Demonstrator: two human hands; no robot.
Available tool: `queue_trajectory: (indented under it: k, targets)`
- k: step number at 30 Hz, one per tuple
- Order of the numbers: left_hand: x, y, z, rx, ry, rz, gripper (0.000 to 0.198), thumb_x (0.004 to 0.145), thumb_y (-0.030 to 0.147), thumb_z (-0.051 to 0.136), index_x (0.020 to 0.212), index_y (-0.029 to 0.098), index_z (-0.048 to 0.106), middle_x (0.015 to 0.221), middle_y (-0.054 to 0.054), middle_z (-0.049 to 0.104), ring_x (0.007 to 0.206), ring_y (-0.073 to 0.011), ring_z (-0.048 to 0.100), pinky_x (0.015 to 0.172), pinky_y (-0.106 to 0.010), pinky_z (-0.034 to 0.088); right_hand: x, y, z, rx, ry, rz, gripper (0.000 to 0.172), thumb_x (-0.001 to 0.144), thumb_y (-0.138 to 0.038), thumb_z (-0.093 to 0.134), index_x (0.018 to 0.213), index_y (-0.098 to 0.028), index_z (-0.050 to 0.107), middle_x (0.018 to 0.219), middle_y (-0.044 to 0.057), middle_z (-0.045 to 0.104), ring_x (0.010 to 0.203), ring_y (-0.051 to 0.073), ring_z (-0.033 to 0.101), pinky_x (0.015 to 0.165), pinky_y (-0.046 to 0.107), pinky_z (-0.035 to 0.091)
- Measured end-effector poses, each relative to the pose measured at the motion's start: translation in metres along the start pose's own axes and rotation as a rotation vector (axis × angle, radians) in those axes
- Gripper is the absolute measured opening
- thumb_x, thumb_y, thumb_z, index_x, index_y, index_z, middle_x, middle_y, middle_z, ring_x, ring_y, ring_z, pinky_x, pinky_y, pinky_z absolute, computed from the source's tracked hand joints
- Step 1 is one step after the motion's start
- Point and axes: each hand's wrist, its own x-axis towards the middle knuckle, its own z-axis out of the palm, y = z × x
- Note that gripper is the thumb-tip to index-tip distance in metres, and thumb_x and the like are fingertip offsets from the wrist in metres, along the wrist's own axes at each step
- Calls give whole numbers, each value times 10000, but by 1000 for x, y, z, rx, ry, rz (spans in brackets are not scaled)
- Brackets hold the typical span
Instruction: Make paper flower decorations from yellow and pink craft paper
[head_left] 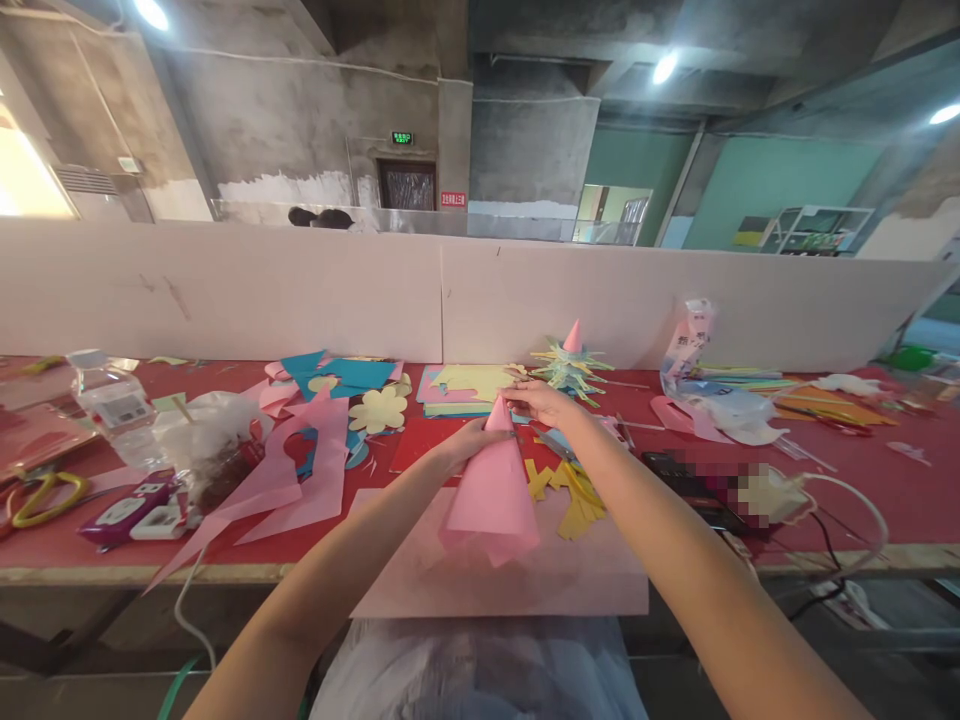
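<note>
A pink paper cone (493,487) points away from me over a pink board (420,580) at the table's front edge. My left hand (478,441) is closed around the cone's left side, near its upper part. At the cone's narrow tip my right hand (538,400) has its fingers bent together on the paper. The cone's wide end opens toward me with a loose, uneven edge. Yellow paper strips (574,500) lie just right of the cone, with scissors (555,443) partly hidden behind my right forearm. Red paper (431,440) lies behind my left hand.
A cone-topped tree of fringed paper (571,365) stands at the back, before a white partition (337,290). Leftward are pink paper offcuts (326,470), a plastic bottle (112,405), yellow-handled scissors (49,498) and a purple device (127,510). A cabled phone (697,490) lies right.
</note>
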Motion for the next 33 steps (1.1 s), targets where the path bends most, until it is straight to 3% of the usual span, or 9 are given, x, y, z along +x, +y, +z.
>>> queue_trajectory:
  k: [3, 8, 13, 20, 23, 26, 30, 33]
  targets:
    - [-1, 0, 1, -66, -12, 2, 404, 668, 322, 725, 999, 137, 585, 953, -123, 673, 814, -219, 661, 764, -362, 524, -4, 1, 2, 56, -85, 85, 218, 634, -310, 736, 699, -121, 647, 627, 7, 605, 477, 41, 481, 375, 126, 364]
    - [-7, 5, 10, -151, -98, 30, 387, 698, 304, 705, 1029, 144, 582, 1016, -140, 659, 885, -228, 647, 794, -361, 512, -12, 3, 7, 169, -207, 164, 250, 633, -335, 737, 734, -127, 641, 478, -71, 482, 411, 22, 367, 382, 130, 314]
    - [-7, 4, 11, -122, -37, -19, 443, 656, 317, 744, 1024, 129, 585, 994, -160, 667, 877, -251, 651, 794, -381, 506, -8, 9, 5, 155, -185, 167, 281, 577, -308, 778, 721, -122, 623, 503, -73, 479, 427, 13, 372, 398, 122, 320]
    - [-2, -5, 7, -89, -11, -31, 453, 619, 325, 769, 992, 122, 610, 940, -151, 682, 816, -236, 659, 775, -357, 507, -4, 25, 3, 56, -121, 132, 298, 628, -393, 740, 669, -140, 588, 511, -67, 460, 430, 18, 375, 409, 127, 350]
    - [-3, -6, 6, -77, -18, -21, 455, 617, 322, 769, 994, 118, 615, 980, -149, 671, 804, -223, 651, 776, -355, 510, -5, 30, -1, -58, -58, 116, 292, 706, -432, 671, 754, -148, 625, 587, -27, 551, 475, 35, 454, 465, 141, 414]
    - [-5, -4, 4, -71, 10, -29, 436, 628, 339, 759, 977, 117, 623, 1026, -152, 656, 829, -226, 643, 791, -359, 511, -6, 34, -14, -225, 57, 111, 290, 800, -438, 562, 909, -180, 637, 823, 38, 661, 592, 75, 567, 537, 184, 471]
    - [-6, -2, -1, -95, 85, -69, 409, 632, 352, 753, 940, 114, 627, 1073, -165, 638, 899, -254, 627, 806, -375, 513, -14, 42, -56, -557, 313, 184, 236, 847, -318, 495, 947, -163, 641, 962, 103, 668, 765, 162, 636, 632, 252, 493]
    - [-3, -3, -5, -104, 135, -93, 411, 624, 352, 757, 941, 126, 627, 1052, -157, 649, 900, -261, 629, 797, -386, 519, -29, 52, -98, -848, 561, 280, 233, 808, -249, 532, 960, -114, 646, 1083, 193, 613, 1065, 287, 549, 818, 355, 448]
